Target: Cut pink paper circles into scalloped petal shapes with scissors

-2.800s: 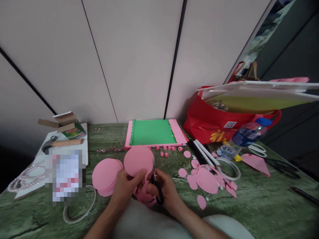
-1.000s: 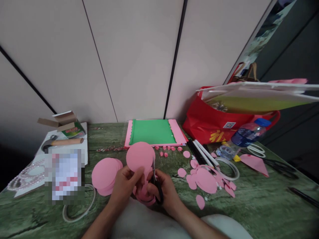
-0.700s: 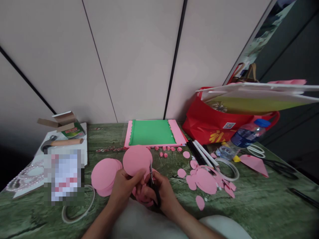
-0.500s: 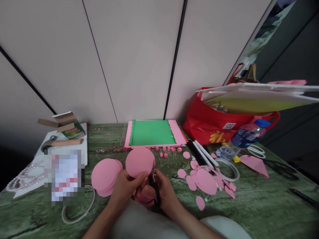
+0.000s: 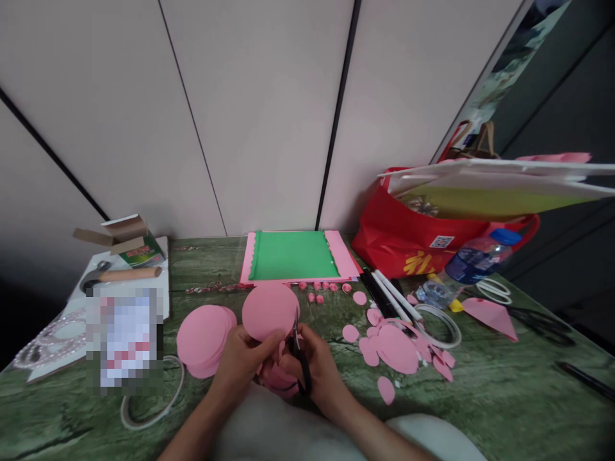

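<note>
My left hand (image 5: pixel 240 363) pinches a pink paper disc (image 5: pixel 269 310) by its lower edge and holds it upright above the table. My right hand (image 5: pixel 317 368) is closed round black-handled scissors (image 5: pixel 298 349), whose blades meet the disc's right rim. A curled pink paper strip (image 5: pixel 276 378) hangs below the disc between both hands. A stack of pink discs (image 5: pixel 202 339) lies just left of my left hand.
Pink scraps and small circles (image 5: pixel 396 349) lie to the right, beside white pens (image 5: pixel 396 296) and tape rings (image 5: pixel 439 323). Green and pink sheets (image 5: pixel 293 256) lie by the wall. A red bag (image 5: pixel 413 237), a bottle (image 5: pixel 475 259), a hammer (image 5: pixel 118 275) and other scissors (image 5: pixel 542 320) stand around.
The disc has turned a little in my left hand while the scissors worked along its right rim. Both hands have stayed in about the same place.
</note>
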Demonstrator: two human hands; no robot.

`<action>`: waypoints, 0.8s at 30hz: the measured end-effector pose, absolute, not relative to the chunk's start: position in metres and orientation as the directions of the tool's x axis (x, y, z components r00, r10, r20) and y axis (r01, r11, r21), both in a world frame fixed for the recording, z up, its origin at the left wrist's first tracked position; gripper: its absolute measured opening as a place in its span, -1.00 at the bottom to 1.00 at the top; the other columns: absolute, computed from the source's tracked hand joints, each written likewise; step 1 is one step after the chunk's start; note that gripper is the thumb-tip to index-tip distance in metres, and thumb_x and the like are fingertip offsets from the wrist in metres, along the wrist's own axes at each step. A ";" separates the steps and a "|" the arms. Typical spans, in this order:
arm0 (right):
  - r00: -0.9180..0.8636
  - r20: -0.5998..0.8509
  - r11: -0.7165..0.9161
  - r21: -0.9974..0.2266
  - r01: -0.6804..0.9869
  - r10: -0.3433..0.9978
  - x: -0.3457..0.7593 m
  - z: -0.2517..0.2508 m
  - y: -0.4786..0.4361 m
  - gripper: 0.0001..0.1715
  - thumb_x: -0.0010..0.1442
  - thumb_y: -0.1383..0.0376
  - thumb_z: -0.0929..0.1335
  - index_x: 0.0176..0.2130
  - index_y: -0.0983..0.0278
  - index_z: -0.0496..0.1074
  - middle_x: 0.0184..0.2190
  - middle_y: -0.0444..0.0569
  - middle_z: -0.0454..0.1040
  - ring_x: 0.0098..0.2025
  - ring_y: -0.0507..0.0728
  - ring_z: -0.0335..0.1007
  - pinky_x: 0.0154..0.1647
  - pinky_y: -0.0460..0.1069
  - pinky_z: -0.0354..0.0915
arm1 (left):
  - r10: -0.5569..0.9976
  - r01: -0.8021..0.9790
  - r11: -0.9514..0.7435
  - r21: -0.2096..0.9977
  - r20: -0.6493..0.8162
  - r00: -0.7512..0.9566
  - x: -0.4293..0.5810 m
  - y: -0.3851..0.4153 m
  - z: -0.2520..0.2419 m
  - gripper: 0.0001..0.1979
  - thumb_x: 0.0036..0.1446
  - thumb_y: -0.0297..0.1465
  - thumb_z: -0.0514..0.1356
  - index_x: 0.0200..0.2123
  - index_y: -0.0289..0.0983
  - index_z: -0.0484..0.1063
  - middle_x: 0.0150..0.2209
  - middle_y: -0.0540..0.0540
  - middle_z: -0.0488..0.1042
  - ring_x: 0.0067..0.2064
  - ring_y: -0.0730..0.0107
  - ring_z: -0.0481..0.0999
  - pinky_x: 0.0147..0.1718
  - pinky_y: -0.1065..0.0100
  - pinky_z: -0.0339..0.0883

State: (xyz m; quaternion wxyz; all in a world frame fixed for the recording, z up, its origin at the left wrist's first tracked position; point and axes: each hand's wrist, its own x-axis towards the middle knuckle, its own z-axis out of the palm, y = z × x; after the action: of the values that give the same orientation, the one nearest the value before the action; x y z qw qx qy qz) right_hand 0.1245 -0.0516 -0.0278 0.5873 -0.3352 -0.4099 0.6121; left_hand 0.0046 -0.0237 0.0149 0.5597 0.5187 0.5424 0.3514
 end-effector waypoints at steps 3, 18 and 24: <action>-0.094 0.056 0.011 -0.904 -0.427 0.994 0.126 -0.027 -0.052 -0.57 -0.19 0.20 0.50 -0.39 0.24 0.24 -0.65 -0.27 0.22 -0.57 -0.03 0.06 -0.56 -0.14 0.04 | 0.958 0.169 0.213 0.962 -0.239 0.158 0.005 -0.024 0.016 -0.62 -0.16 -0.19 0.23 -0.81 -0.32 0.32 -0.88 0.06 0.20 -0.82 0.61 0.10 -0.81 0.51 -0.07; -0.094 0.048 0.012 -0.934 -0.357 0.994 0.127 -0.025 -0.053 -0.63 -0.14 0.12 0.46 -0.46 0.26 0.28 -0.59 -0.21 0.29 -0.62 -0.03 0.19 -0.62 -0.14 0.12 | 0.955 0.028 0.217 0.976 -0.218 0.201 0.005 -0.022 0.014 -0.63 -0.11 -0.17 0.23 -0.74 -0.32 0.35 -0.84 0.04 0.29 -0.81 0.56 0.21 -0.81 0.52 0.00; -0.119 0.085 0.032 -0.921 -0.387 0.989 0.123 -0.026 -0.053 -0.63 -0.13 0.10 0.46 -0.45 0.24 0.28 -0.62 -0.20 0.31 -0.61 0.00 0.18 -0.60 -0.10 0.14 | 0.960 0.036 0.207 0.978 -0.210 0.185 0.004 -0.022 0.013 -0.61 -0.10 -0.19 0.24 -0.78 -0.32 0.35 -0.86 0.04 0.27 -0.80 0.58 0.20 -0.79 0.53 -0.01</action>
State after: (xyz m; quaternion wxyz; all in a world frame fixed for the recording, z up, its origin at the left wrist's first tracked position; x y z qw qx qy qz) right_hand 0.1228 -0.0525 -0.0259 0.5684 -0.3424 -0.4394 0.6055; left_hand 0.0044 -0.0216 0.0128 0.5906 0.4938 0.5044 0.3910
